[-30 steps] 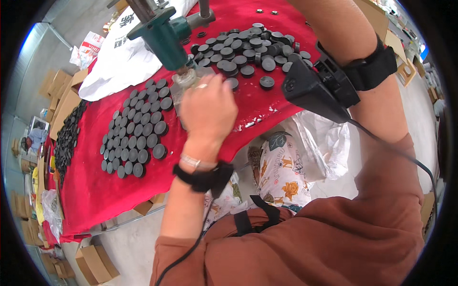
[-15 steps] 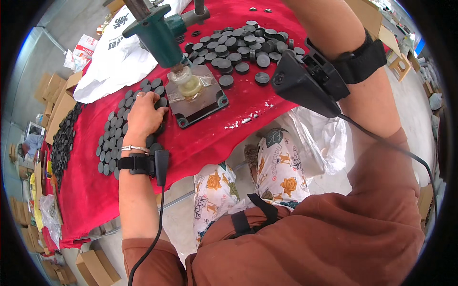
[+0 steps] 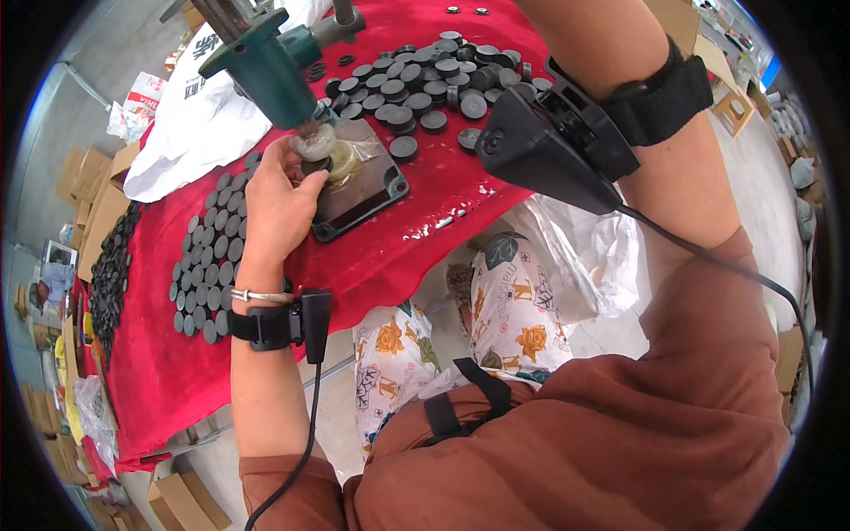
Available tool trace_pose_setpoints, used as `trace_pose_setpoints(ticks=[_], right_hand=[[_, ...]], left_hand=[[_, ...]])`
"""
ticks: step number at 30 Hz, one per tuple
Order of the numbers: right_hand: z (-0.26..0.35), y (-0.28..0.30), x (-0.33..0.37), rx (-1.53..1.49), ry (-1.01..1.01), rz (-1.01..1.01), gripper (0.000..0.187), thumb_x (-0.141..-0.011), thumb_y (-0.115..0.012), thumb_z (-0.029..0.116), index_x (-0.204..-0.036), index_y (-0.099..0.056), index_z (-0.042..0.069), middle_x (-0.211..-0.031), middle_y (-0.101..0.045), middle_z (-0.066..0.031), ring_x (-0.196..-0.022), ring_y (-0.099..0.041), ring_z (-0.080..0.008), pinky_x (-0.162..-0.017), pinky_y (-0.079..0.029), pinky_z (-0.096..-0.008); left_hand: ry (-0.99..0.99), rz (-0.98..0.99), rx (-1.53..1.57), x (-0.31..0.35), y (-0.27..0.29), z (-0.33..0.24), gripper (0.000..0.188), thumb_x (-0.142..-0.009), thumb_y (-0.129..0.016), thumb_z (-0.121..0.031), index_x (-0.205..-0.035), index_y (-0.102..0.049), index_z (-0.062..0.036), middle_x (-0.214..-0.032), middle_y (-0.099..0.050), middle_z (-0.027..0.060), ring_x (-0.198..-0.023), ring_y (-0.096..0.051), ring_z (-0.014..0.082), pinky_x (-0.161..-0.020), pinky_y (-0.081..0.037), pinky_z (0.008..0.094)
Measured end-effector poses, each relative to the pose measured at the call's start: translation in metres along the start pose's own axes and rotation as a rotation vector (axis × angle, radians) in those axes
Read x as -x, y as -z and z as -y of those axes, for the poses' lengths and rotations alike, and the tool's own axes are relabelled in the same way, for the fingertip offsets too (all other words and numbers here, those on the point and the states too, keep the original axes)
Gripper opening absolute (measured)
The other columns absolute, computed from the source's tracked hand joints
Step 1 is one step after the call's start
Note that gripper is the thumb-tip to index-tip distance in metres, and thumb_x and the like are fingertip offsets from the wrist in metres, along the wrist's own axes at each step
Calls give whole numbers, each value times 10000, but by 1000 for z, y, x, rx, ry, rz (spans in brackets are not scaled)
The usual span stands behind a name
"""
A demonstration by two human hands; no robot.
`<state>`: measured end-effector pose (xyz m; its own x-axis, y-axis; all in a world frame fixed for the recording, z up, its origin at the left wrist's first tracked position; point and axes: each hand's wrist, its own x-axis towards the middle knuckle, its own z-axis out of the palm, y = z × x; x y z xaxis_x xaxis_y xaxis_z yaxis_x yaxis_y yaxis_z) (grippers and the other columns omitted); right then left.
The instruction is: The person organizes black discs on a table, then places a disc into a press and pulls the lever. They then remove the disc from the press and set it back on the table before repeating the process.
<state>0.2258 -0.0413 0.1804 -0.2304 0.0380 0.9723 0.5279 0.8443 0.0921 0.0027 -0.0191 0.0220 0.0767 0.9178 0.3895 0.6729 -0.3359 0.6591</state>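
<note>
My left hand (image 3: 282, 202) is at the green hand press (image 3: 270, 84), pinching a black round disc (image 3: 315, 165) between thumb and fingers. The disc is held at the left edge of the yellowish translucent round die (image 3: 343, 159) on the press's dark base plate (image 3: 367, 196). Just above it, a clear round piece (image 3: 316, 140) sits under the press ram. My right arm (image 3: 611, 53) reaches up past the top edge, so its hand is out of the picture.
Grey-black discs (image 3: 208, 252) lie spread flat left of the press, and a heap of discs (image 3: 416, 84) lies behind it. Small black parts (image 3: 111, 292) are piled at the far left of the red cloth (image 3: 177, 389). A white bag (image 3: 195, 115) lies behind.
My left hand has moved from the flat-laid discs up and right to the die, now with a disc in its fingers. My right arm stays raised.
</note>
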Motion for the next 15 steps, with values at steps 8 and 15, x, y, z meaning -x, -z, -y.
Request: trace_pose_setpoints(ticks=[8,15], right_hand=[[3,1,1,-2,-18,4,162,-806,-569,89,-812,-616,-66,-750,-613,-210,-644,-607,-316,-616,-490,-374],[12,-1,9,-14,-32,19,135,-803,-576,70,-817,-612,-60,-742,-612,-189,-628,-599,-295,-600,-483,-360]], left_hand=[[-4,-63,125,-7,-22,13,478,-775,-707,-147,-1208,-565,0,-1003,-681,133,-918,-649,214,-827,-497,323],[-6,-80,273,-7,-30,22,488,-782,-717,-133,-1214,-554,25,-1049,-687,155,-949,-674,228,-857,-499,322]])
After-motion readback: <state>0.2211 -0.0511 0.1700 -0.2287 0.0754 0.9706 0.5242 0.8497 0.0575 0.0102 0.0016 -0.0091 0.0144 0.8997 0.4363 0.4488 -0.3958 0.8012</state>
